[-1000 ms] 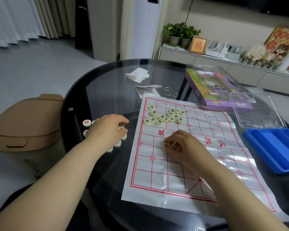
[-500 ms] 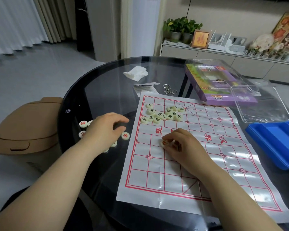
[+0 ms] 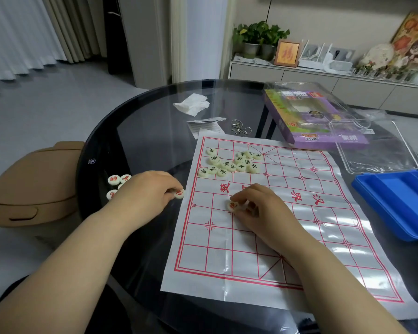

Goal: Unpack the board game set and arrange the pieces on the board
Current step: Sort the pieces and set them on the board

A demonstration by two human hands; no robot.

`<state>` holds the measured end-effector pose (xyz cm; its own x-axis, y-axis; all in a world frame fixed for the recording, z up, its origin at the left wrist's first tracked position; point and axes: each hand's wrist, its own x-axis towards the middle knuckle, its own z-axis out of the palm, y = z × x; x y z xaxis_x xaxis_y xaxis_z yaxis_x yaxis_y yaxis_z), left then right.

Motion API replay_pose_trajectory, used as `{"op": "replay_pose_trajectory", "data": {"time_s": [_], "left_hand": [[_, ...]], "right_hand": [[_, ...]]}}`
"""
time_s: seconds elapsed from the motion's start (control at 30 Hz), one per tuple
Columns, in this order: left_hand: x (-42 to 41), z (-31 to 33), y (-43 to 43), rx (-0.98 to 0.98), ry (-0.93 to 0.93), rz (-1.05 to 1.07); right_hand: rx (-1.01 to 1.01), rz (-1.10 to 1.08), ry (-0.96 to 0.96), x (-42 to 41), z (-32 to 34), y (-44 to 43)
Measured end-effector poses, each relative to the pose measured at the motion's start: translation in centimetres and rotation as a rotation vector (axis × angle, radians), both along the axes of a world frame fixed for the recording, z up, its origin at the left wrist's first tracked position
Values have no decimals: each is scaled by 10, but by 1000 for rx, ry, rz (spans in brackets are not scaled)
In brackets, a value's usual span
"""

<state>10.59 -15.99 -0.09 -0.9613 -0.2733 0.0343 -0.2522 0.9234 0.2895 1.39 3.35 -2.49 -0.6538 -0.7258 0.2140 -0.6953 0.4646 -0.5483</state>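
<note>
On the desk [image 3: 143, 141], the paper board [image 3: 203, 256] is lying flat, and a red-lettered piece [image 3: 232, 205] is sitting on it near the middle band of characters. The right hand [image 3: 258, 209] is pinching that piece, its fingers [image 3: 240, 194] curling over it. A cluster of black-lettered pieces [image 3: 232, 163] is lying toward the board's far left corner. Just off the board's left edge, the left hand [image 3: 143, 192] is pinching a second red piece [image 3: 179, 194] under curled fingers, with more red pieces [image 3: 114, 180] lying just beyond it. A blue tray [image 3: 401, 201], a clear lid [image 3: 377, 150] and a purple box [image 3: 311, 116] are sitting to the right.
</note>
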Motion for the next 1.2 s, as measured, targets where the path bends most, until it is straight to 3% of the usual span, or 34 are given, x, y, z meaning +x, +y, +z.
{"op": "replay_pose_trajectory", "data": {"time_s": [0.17, 0.43, 0.87, 1.07, 1.2], "left_hand": [[4, 7, 4, 92, 151, 94], [7, 9, 27, 265, 312, -13], [-5, -13, 48, 293, 133, -110], [4, -3, 16, 245, 163, -41], [4, -7, 13, 180, 61, -76]], "right_hand": [[10, -3, 5, -2, 0, 2], [4, -16, 11, -2, -1, 2], [10, 8, 41, 2, -1, -2], [-2, 7, 39, 2, 0, -1], [7, 7, 39, 2, 1, -1]]}}
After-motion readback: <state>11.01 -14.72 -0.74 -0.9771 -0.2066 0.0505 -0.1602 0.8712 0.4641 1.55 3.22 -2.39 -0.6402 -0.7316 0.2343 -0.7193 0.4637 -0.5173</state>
